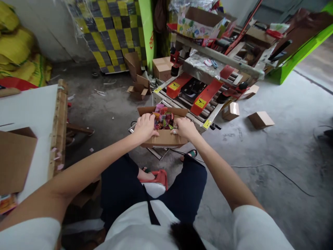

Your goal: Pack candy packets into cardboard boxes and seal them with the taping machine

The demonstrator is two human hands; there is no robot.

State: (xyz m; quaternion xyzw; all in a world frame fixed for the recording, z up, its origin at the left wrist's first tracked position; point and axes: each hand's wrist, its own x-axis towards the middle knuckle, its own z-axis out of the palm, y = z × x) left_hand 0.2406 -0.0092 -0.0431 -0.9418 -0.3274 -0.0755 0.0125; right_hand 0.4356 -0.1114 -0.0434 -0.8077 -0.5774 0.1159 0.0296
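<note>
Cardboard box sits at the near end of the sealing machine, against the first of its rollers, top open and packed to the rim with colourful packets.

In the head view the left hand covers the box's left side and the right hand its right side. The fingers of both are curled over the top edges and grasp the box. Held from both sides like this, the full box likely stays level and square to the rollers, with the side flaps kept down under the palms. The far flap stands up towards the machine.

To the right of the machine two small closed boxes lie on the concrete floor, and a thin cable trails across it. Well to the left of the machine is a white bench with a wooden edge, and a flat cardboard sheet rests on it. On the near side of the machine a red stool shows between the person's knees.
</note>
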